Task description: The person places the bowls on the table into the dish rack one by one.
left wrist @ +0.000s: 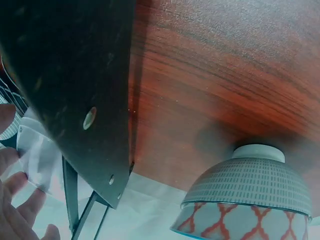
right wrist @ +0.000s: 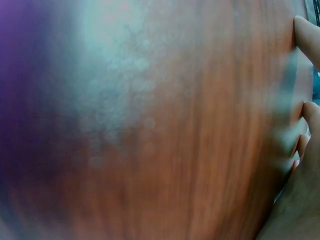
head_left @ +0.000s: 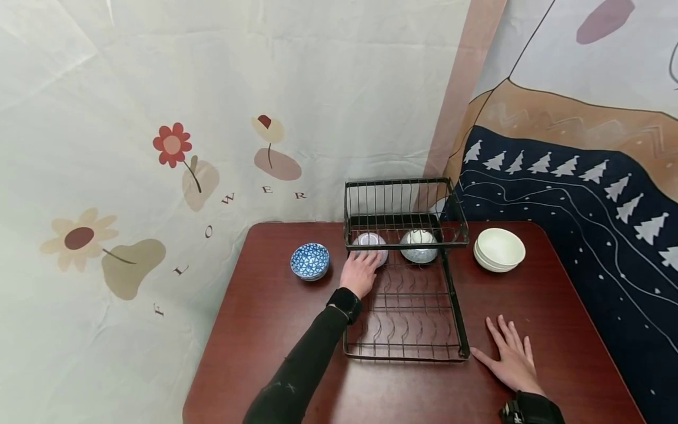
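Observation:
My left hand (head_left: pixel 360 274) reaches over the left side of a black wire dish rack (head_left: pixel 408 357), beneath its upper tier. Its fingertips are right at a pale bowl (head_left: pixel 369 239), whose near side they partly cover. In the left wrist view, the fingers (left wrist: pixel 31 202) lie loosely spread beside the same whitish bowl (left wrist: pixel 40 155). My right hand (head_left: pixel 511 359) rests on the table with fingers spread, its thumb close to the rack's near right corner. In the right wrist view, its fingertips (right wrist: pixel 309 42) show at the right edge over the wood.
Left of the rack stands a stack of patterned bowls, a blue and white one (head_left: pixel 309 260) on top. A grey-white bowl (head_left: pixel 419 247) sits at the rack's back right. Cream bowls (head_left: pixel 500 247) are stacked right of the rack. Printed cloth (head_left: pixel 318 106) hangs behind the reddish-brown table (head_left: pixel 286 330).

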Tool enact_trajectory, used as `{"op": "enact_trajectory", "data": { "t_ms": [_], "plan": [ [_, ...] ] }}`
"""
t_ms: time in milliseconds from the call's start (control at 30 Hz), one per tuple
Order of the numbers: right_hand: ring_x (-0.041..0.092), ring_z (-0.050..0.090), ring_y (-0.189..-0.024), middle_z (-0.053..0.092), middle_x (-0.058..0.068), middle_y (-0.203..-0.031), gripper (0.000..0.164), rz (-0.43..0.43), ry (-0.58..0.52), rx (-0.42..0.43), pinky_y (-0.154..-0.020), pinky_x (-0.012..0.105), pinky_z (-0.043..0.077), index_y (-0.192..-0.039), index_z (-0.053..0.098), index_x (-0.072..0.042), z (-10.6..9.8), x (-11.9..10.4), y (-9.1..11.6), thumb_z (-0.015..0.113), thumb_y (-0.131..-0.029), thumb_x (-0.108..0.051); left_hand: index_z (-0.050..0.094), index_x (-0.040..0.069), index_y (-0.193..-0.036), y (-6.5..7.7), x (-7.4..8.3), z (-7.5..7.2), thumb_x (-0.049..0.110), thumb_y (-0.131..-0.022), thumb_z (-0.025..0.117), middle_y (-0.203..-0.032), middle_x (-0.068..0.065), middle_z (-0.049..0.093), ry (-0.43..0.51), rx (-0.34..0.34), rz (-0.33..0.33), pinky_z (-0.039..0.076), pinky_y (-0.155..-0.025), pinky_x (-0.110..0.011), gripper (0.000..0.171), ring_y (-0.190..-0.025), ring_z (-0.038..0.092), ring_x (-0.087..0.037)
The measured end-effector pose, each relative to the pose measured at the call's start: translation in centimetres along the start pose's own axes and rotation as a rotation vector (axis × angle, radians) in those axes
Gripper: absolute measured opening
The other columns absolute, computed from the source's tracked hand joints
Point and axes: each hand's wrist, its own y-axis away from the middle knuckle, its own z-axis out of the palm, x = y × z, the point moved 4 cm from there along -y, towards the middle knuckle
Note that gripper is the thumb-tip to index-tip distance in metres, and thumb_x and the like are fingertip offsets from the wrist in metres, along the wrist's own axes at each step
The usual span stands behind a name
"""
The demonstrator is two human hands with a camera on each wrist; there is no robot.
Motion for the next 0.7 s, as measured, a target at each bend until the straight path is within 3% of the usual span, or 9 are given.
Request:
{"op": "enact_trajectory", "data": {
  "t_ms": [500, 700],
  "plan": [
    [0.056, -0.014, -0.169, -0.002, 0.031, -0.183, 0.107, -0.039, -0.017, 0.062, -0.127, 0.080, -0.019, -0.179, 0.010, -0.014, 0.59, 0.51, 0.21, 0.067, -0.103, -0.063, 0.036, 0.037, -0.173, 0.48, -0.16, 0.34, 0.055, -0.113, 0.056, -0.177, 0.013, 0.043, -0.032, -0.021, 0.045, 0.042, -0.130, -0.036, 0.066, -0.159, 0.048, -0.011],
    [0.058, -0.014, -0.168, -0.002, 0.032, -0.183, 0.109, -0.010, -0.008, 0.022, -0.128, 0.079, -0.021, -0.178, 0.013, -0.008, 0.34, 0.25, 0.04, 0.069, -0.101, -0.063, 0.032, 0.038, -0.175, 0.81, -0.19, 0.58, 0.055, -0.113, 0.055, -0.181, 0.013, 0.037, -0.020, -0.022, 0.062, 0.037, -0.135, -0.037, 0.068, -0.163, 0.044, -0.012]
  ]
}}
